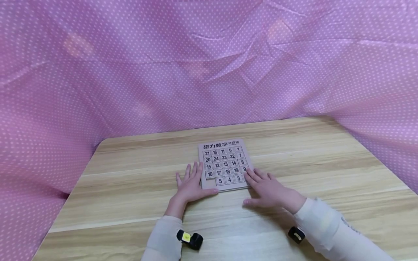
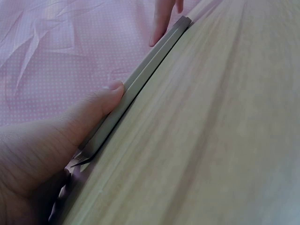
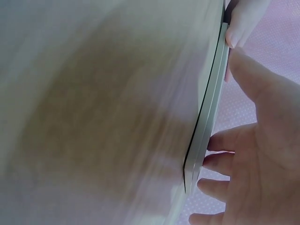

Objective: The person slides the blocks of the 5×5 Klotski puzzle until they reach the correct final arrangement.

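A sliding number puzzle (image 1: 224,164) lies flat on the table, its numbered square tiles in rows under a printed heading. The lower left slot of the grid has no tile. At the board's left side is my left hand (image 1: 190,187), fingers spread and fairly straight, with the thumb on the near left corner. The left wrist view shows that thumb (image 2: 105,96) against the board's edge. My right hand (image 1: 269,189) lays its fingertips over the lower right tiles, partly hiding the 9 and covering the corner tile. Its thumb points away from the board, over the table.
The puzzle rests on a light wood-grain table (image 1: 130,163). Pink dotted cloth (image 1: 196,72) hangs behind and along both sides. Each sleeved wrist carries a small black device, one at the left wrist (image 1: 195,240) and one at the right wrist (image 1: 296,235).
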`<action>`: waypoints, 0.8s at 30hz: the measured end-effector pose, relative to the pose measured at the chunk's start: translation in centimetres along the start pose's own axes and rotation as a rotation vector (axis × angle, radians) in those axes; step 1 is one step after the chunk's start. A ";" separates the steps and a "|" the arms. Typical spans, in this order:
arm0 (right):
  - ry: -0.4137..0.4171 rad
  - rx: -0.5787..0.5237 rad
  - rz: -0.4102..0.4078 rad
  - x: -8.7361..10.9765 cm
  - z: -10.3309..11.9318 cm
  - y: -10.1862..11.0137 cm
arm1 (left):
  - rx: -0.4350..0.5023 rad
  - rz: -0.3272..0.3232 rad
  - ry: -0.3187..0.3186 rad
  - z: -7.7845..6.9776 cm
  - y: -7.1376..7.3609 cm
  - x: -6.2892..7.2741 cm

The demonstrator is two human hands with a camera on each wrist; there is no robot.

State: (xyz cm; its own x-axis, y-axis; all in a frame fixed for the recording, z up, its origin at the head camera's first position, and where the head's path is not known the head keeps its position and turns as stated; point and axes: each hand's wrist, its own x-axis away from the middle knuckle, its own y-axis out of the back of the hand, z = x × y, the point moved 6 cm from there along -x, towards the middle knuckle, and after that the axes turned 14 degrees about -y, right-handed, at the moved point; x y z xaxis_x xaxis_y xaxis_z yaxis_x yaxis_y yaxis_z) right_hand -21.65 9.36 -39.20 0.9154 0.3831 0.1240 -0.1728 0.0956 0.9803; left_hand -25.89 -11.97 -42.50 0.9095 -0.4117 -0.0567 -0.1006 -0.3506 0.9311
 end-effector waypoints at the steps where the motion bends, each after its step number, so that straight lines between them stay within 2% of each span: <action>1: 0.003 -0.001 -0.003 0.0 0.0 0.0 | 0.000 0.000 0.000 0.0 0.0 0.0; 15: 0.052 0.024 -0.007 -0.4 1.2 -0.2 | 0.011 -0.005 0.005 -0.4 0.0 0.2; 24: 0.053 0.031 0.006 -0.5 1.7 -0.3 | 0.009 -0.003 0.014 -0.6 -0.2 0.3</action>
State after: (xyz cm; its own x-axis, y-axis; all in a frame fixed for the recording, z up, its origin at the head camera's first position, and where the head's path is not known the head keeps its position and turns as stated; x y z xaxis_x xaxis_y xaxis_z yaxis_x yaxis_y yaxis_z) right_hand -21.45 7.57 -39.26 0.8936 0.4320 0.1220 -0.1660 0.0654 0.9840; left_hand -25.33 -11.50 -42.45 0.9156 -0.3984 -0.0543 -0.1013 -0.3593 0.9277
